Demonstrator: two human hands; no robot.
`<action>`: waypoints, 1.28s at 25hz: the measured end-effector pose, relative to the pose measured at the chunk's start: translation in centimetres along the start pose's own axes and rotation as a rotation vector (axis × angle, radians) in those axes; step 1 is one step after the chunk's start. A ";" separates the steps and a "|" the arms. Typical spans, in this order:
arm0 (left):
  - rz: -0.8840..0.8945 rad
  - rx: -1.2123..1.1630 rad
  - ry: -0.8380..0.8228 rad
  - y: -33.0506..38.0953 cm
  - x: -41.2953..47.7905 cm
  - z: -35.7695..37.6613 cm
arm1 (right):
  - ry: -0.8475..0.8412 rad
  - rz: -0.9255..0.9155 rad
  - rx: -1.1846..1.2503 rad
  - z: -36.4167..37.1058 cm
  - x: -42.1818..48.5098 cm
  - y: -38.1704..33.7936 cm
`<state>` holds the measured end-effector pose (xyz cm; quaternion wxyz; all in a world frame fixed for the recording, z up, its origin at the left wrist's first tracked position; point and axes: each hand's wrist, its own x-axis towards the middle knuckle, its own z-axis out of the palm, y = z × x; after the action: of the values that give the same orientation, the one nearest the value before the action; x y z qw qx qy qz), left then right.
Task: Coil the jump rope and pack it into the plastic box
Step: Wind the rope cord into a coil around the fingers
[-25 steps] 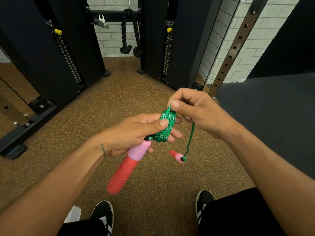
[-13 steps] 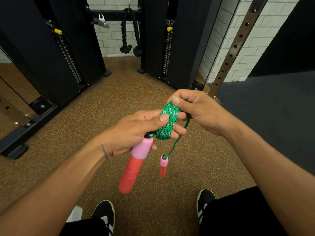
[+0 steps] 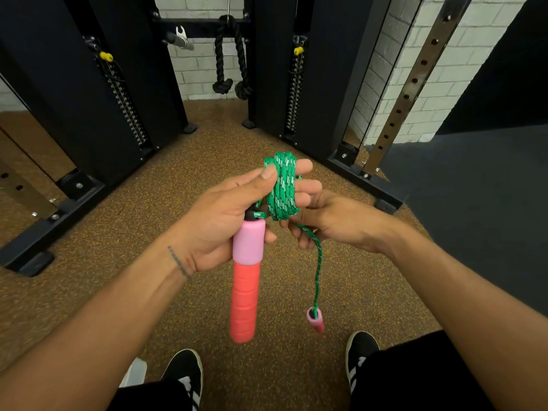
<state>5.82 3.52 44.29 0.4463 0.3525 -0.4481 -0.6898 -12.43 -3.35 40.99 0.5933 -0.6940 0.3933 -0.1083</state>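
The green jump rope [image 3: 283, 188] is wound in several turns around the fingers of my left hand [image 3: 225, 215], which also grips the pink top of one handle [image 3: 245, 280]; its red grip hangs down. My right hand [image 3: 332, 221] sits just right of the coil and pinches the loose strand below it. That strand drops to the second pink and red handle [image 3: 315, 320], which dangles free above the floor. A corner of a clear plastic box [image 3: 135, 373] shows at the bottom, by my left shoe.
Black weight-stack columns [image 3: 98, 93] of a cable machine stand ahead, with a knotted black rope attachment [image 3: 231, 63] hanging between them. A perforated steel upright [image 3: 412, 84] leans at the right. Brown speckled floor lies below, a dark mat [image 3: 474, 203] to the right. My two black shoes [image 3: 185, 378] are at the bottom.
My right hand has dropped from the top of the coil to below it, taking the strand round. The coil has risen on my left fingers and the free handle hangs lower and further right.
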 end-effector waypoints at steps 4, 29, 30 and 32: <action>0.027 0.190 0.105 0.3 0.2 -0.6 | -0.049 0.012 -0.027 0.3 0.1 -0.2; -0.249 0.404 0.029 -0.9 0.5 -0.9 | 0.174 -0.328 0.000 -0.6 -1.7 -1.8; -0.256 0.365 0.029 -0.9 0.5 -0.8 | 0.172 -0.328 0.012 -0.7 -1.7 -1.8; -0.292 0.273 0.030 -0.9 0.4 -0.9 | 0.173 -0.323 0.030 -0.8 -1.6 -1.6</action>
<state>6.20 3.04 43.10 0.2963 0.4813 -0.4750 -0.6745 -13.35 -2.88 43.18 0.5423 -0.7274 0.3247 -0.2672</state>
